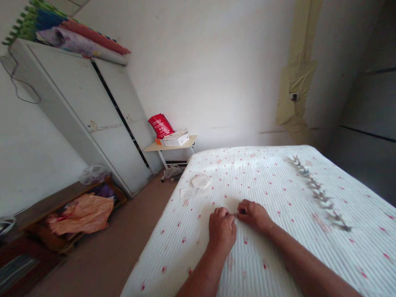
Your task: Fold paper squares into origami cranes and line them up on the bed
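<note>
My left hand rests low over the white quilted bed cover, its fingers curled into a pinch. Close beside it on the right, my right hand is closed too, thumb and fingers pressed together. Something tiny and pale seems to sit between the fingertips of both hands, too small to name. Beyond the left hand lie several small printed paper pieces, partly overlapping. Along the right side of the bed runs a row of small, spiky grey-brown objects, blurred in their detail.
A small table behind the bed's far left corner bears a red bag and a white box. At left stand a grey cabinet with rolled mats on top and a wooden bench with an orange plastic bag.
</note>
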The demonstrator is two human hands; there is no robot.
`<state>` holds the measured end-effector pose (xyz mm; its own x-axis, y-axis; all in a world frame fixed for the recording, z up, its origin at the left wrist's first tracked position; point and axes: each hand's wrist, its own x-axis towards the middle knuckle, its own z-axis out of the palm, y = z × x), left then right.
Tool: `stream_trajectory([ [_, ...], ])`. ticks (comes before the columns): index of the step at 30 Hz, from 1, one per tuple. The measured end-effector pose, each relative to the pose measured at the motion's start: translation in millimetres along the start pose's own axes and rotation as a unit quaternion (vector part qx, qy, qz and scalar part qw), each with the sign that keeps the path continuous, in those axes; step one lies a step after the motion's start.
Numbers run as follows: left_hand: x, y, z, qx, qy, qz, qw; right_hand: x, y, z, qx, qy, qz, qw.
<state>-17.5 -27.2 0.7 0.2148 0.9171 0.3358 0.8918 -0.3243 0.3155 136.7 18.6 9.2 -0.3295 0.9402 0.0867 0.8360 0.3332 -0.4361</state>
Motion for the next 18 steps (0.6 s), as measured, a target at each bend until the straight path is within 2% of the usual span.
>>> stream_trajectory([
  [5,2.1,-0.9,-0.7,-0.034,0.015,-0.018,0.999,-1.4,6.2,-6.7,0.079,-0.007,-0.015,0.997],
  [18,6.2,-10.6,6.1,-0.119,0.060,-0.045,0.990,-0.7,7.7,-5.6,0.104,-0.002,-0.004,0.995],
])
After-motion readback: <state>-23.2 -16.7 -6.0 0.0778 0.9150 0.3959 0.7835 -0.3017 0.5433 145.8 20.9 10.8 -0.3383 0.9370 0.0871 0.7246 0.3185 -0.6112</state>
